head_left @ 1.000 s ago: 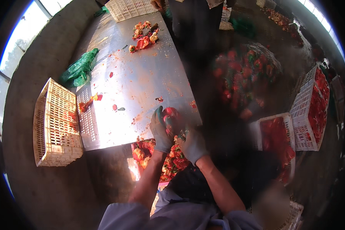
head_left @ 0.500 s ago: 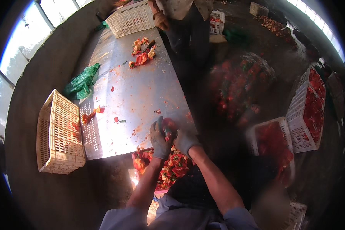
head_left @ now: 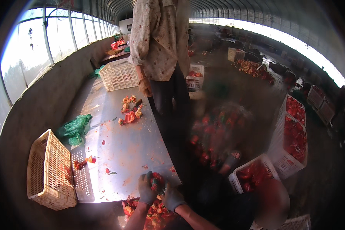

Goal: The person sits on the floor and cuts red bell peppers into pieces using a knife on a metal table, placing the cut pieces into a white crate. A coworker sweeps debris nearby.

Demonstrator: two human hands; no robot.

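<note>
A round red pepper (head_left: 157,180) sits in my gloved left hand (head_left: 146,188), whose fingers wrap its left side at the near edge of the metal table (head_left: 130,153). Close against the pepper's lower right is my right hand (head_left: 173,197), in a grey glove with its fingers curled in. What those fingers hold, if anything, is too dark to make out. Below both hands, a heap of red and yellow pepper scraps (head_left: 155,217) fills a container, largely hidden by my forearms.
Pepper cores (head_left: 130,113) lie on the far tabletop, and a green mesh bag (head_left: 74,129) on its left side. A cream crate (head_left: 54,172) stands at the left edge. A person (head_left: 157,42) stands beyond the table. Crates of red peppers (head_left: 253,174) and a pepper heap (head_left: 214,132) are at right.
The view has tilted up, bringing in more of the room and the person's upper body. Both hands remain at the pepper, with the right one now slightly lower against it.
</note>
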